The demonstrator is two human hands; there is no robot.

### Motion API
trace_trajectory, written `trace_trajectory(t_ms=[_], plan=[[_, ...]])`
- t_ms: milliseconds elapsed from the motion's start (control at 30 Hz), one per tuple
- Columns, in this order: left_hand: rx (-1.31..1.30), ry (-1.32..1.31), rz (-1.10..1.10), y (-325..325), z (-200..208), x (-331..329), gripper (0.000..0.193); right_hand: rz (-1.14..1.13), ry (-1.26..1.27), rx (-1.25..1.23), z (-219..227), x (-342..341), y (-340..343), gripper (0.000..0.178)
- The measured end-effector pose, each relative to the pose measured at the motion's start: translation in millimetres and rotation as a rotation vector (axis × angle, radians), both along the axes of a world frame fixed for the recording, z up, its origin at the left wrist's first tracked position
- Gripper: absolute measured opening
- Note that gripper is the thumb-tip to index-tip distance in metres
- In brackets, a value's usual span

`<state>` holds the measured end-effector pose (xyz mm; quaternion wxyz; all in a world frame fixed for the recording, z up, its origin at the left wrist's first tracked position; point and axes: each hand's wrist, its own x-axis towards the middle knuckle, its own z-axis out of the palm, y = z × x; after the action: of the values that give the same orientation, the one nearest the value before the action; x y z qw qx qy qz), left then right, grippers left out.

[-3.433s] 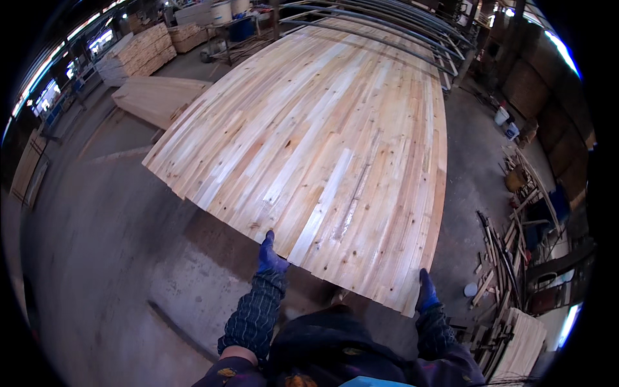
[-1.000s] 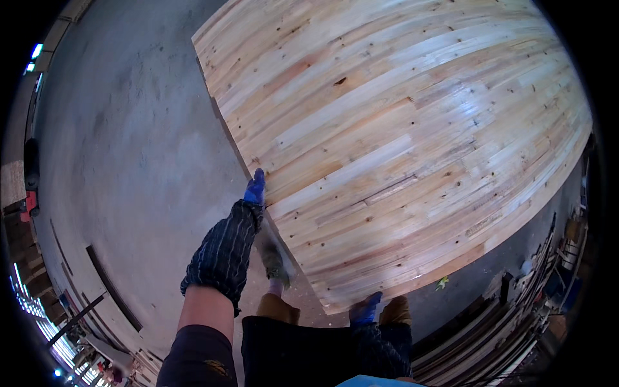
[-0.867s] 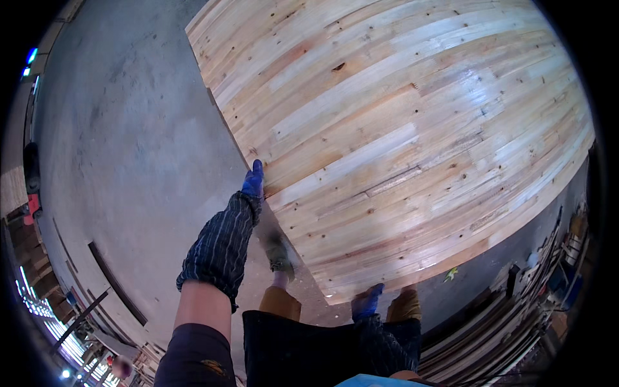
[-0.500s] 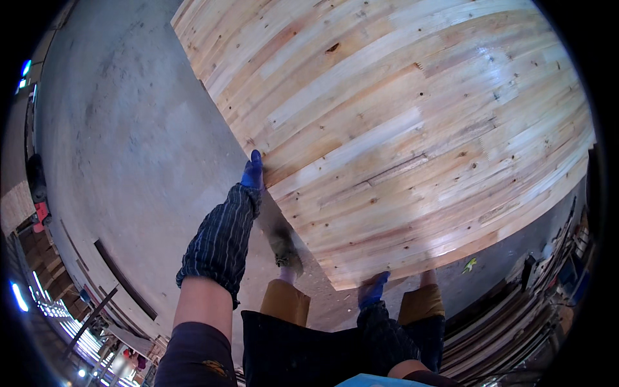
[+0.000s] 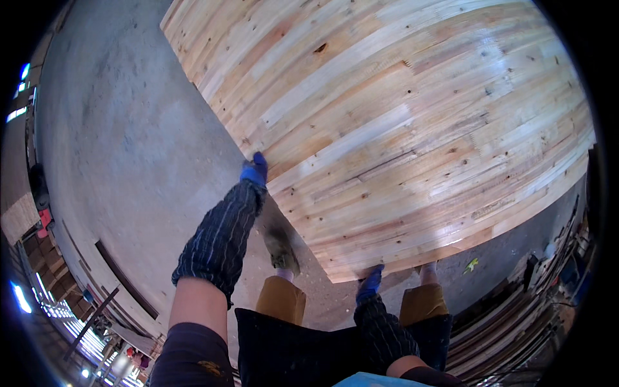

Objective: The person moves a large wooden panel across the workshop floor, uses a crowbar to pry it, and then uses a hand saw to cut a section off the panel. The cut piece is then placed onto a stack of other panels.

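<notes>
Panel shifted leftward in view; left hand grips edge.

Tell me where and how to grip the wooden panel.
I'd grip the wooden panel by its rim from the person's side, left hand and right hand either side of the near corner: it is broad and flat, with no handle showing.

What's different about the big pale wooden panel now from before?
In view, the big pale wooden panel has swung round: its strips ran mostly ahead, now they slant up to the right. The blue-gloved left hand and blue-gloved right hand stayed at its edges; neither visibly let go.
</notes>
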<state>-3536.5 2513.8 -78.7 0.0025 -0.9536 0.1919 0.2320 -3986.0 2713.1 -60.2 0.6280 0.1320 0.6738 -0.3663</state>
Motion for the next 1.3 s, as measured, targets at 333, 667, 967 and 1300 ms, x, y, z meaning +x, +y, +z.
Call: trace_trajectory(t_ms=[333, 667, 967, 1300], plan=[[-0.107, -0.169, -0.109, -54.7, 90.0, -218.5, 0.123, 0.734, 0.234, 0.529, 37.9, -65.9, -66.8, 0.060], [-0.074, -0.020, -0.363, -157.0, 146.7, -452.7, 0.125, -0.142, 0.222, -0.383, 80.4, -364.5, -355.7, 0.028], [0.046, 0.069, -0.441, -293.3, 223.0, -734.4, 0.125, -0.069, 0.464, -0.484, 115.1, -421.6, -416.8, 0.027], [0.374, 0.138, -0.288, -400.8, 267.2, -874.5, 0.140, 0.128, 0.582, -0.349, 138.7, -640.7, -663.0, 0.039]])
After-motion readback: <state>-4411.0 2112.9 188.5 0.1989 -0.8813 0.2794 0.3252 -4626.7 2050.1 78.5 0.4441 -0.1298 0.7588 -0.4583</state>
